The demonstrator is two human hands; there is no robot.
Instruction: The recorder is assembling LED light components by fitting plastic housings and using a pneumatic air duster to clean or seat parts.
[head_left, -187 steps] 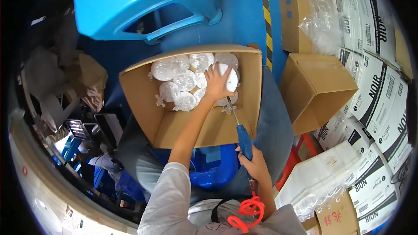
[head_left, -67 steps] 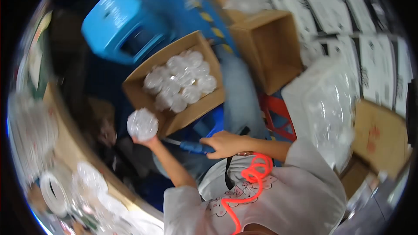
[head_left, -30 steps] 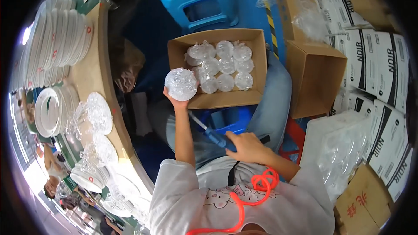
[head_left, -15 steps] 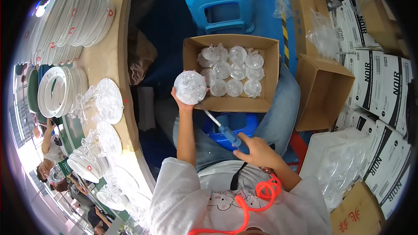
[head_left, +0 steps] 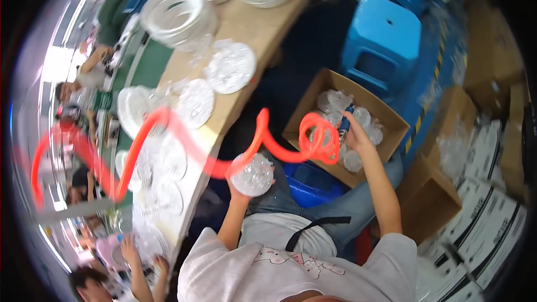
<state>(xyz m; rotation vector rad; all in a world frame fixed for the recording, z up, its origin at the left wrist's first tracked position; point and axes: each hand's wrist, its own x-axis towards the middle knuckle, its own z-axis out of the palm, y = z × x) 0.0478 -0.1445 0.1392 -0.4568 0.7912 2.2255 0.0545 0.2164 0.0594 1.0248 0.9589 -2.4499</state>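
Observation:
My left hand grips a round, clear-and-white piece wrapped in crinkled plastic film, holding it between the table and the carton. My right hand is closed round a blue air gun over the open cardboard box. Inside that box lie several clear round pieces, partly hidden by my hand and forearm. A red coiled hose stretches across the view, passing in front of the held piece; its coils bunch beside my right hand.
Film-wrapped discs and stacked white rings line the table on my left. Blue stools stand beyond the box. Cartons are piled at right. Another person's hands work at the lower left.
The view has swung, so the box appears farther right. My right hand has moved forward over the box with the air gun. The red hose now stretches leftward. My left hand still holds the round piece.

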